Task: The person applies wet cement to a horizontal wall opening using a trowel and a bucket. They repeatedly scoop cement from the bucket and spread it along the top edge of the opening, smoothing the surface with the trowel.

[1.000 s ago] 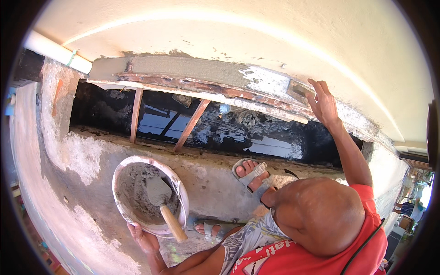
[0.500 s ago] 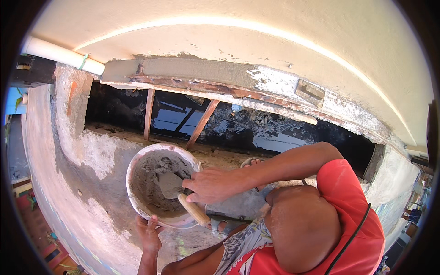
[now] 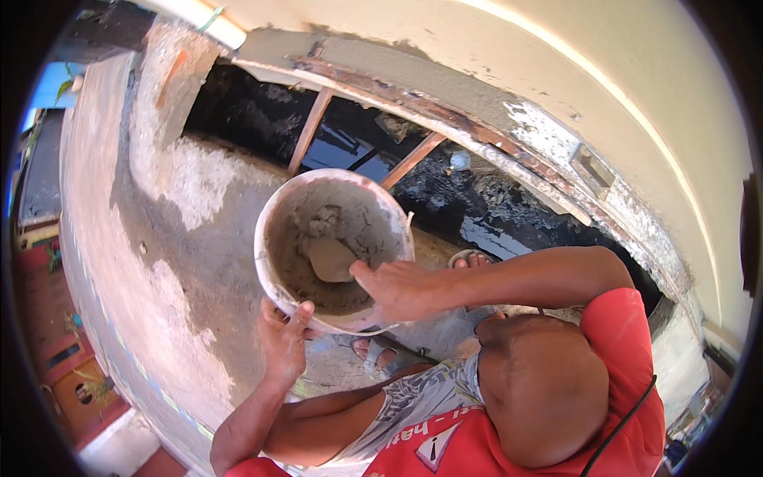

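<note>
A round white bucket (image 3: 273, 288) smeared with grey mortar (image 3: 318, 216) sits on the concrete in front of me. My left hand (image 3: 284, 338) grips its near left edge, thumb up against the wall. My right hand (image 3: 405, 290) reaches in over the right rim, closed around a trowel. The mortar-coated trowel blade (image 3: 331, 259) lies in the wet mix; its handle is hidden by the hand. My feet in sandals (image 3: 380, 358) are on the floor beside the bucket.
Beyond the bucket a long opening holds dark water (image 3: 350, 147), crossed by wooden struts (image 3: 311, 131). A cream wall (image 3: 548, 63) with a mortared ledge rises behind it. A white pipe (image 3: 211, 17) runs at upper left. Rough, patchy concrete (image 3: 191, 270) stretches left.
The bucket and both hands now appear further right and higher as the view has turned. My right hand has shifted along the trowel, covering the wooden handle that showed before.
</note>
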The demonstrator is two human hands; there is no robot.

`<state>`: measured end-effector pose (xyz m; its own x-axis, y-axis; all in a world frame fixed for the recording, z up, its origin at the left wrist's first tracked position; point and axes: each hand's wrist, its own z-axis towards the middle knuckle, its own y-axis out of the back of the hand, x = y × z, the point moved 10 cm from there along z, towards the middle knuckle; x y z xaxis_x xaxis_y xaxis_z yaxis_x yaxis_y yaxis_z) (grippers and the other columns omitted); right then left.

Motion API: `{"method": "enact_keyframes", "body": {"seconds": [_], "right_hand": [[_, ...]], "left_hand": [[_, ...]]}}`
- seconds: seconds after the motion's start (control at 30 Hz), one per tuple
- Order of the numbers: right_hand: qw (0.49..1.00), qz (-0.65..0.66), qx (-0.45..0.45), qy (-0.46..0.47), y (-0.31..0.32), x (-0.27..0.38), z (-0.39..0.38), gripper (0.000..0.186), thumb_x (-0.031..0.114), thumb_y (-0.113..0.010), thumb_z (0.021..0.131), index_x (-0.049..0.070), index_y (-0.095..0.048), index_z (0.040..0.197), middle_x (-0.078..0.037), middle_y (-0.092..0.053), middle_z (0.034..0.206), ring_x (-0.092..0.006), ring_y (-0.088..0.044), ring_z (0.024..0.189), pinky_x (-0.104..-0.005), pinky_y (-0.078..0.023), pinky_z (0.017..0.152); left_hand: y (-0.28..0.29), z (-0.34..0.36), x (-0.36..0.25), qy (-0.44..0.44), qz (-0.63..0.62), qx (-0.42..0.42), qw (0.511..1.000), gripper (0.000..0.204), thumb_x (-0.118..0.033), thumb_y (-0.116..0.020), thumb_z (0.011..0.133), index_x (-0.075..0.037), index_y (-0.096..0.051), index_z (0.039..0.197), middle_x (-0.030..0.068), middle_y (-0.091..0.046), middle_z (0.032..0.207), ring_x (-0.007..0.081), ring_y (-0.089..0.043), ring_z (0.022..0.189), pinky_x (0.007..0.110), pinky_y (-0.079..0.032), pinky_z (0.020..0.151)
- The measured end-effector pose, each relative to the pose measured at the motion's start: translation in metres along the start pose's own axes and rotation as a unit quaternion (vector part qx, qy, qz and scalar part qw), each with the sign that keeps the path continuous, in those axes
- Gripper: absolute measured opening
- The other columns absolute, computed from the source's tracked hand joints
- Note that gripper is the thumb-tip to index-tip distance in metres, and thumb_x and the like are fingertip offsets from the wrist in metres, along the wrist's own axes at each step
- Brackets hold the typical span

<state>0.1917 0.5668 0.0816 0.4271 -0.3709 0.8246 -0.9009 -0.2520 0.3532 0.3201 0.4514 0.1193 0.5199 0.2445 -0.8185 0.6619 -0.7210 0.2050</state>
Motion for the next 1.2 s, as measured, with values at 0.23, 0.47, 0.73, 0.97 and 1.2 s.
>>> {"method": "enact_keyframes", "body": {"seconds": [0.23, 0.47, 0.73, 0.97, 1.2], "right_hand": [[0.98, -0.187, 0.063, -0.019, 0.054, 0.034, -0.04, 0.048, 0.009, -0.067, 0.073, -0.012, -0.052, 0.114, -0.028, -0.066, 0.083, -0.0404, -0.069, 0.079, -0.0462, -0.055, 0.07], [0.892, -0.432, -0.13, -0.002, 0.131, 0.06, -0.053, 0.031, 0.003, -0.063, 0.078, -0.003, -0.061, 0.109, -0.025, -0.066, 0.094, -0.0355, -0.071, 0.081, -0.0451, -0.057, 0.066], [0.872, -0.487, 0.002, 0.039, 0.116, 0.073, -0.025, 0.011, 0.005, -0.067, 0.074, 0.003, -0.073, 0.083, -0.014, -0.069, 0.071, -0.0301, -0.072, 0.081, -0.0396, -0.057, 0.066], [0.873, -0.465, 0.136, 0.056, 0.074, 0.056, 0.02, 0.014, 0.008, -0.066, 0.076, 0.001, -0.073, 0.086, -0.018, -0.07, 0.076, -0.0328, -0.071, 0.079, -0.0423, -0.057, 0.07], [0.943, -0.293, 0.155, 0.033, 0.083, 0.024, 0.003, 0.026, 0.012, -0.065, 0.077, -0.003, -0.071, 0.097, -0.026, -0.068, 0.079, -0.0407, -0.068, 0.082, -0.0459, -0.055, 0.075]], "left_hand": [[0.011, 0.003, -0.004, -0.002, 0.008, -0.011, 1.0, 0.029, -0.01, -0.069, 0.092, 0.002, -0.046, 0.105, 0.0088, -0.061, 0.088, 0.0108, -0.063, 0.071, 0.025, -0.057, 0.054], [0.015, 0.006, -0.002, -0.013, 0.025, -0.016, 0.999, 0.029, -0.012, -0.071, 0.091, 0.002, -0.048, 0.102, 0.0058, -0.059, 0.081, 0.0091, -0.06, 0.066, 0.025, -0.054, 0.052], [0.01, 0.007, -0.004, -0.02, 0.019, -0.014, 1.0, 0.027, -0.011, -0.072, 0.091, 0.001, -0.048, 0.098, 0.0041, -0.055, 0.078, 0.0088, -0.058, 0.063, 0.027, -0.052, 0.051], [0.001, 0.007, -0.009, -0.038, 0.048, -0.014, 0.998, 0.029, -0.013, -0.073, 0.09, 0.0, -0.047, 0.095, 0.0031, -0.054, 0.076, 0.0077, -0.054, 0.063, 0.027, -0.049, 0.051], [0.002, 0.007, -0.002, -0.009, 0.058, 0.012, 0.998, 0.038, -0.018, -0.072, 0.091, 0.003, -0.046, 0.109, 0.0091, -0.061, 0.09, 0.0099, -0.062, 0.077, 0.026, -0.056, 0.058]]}}
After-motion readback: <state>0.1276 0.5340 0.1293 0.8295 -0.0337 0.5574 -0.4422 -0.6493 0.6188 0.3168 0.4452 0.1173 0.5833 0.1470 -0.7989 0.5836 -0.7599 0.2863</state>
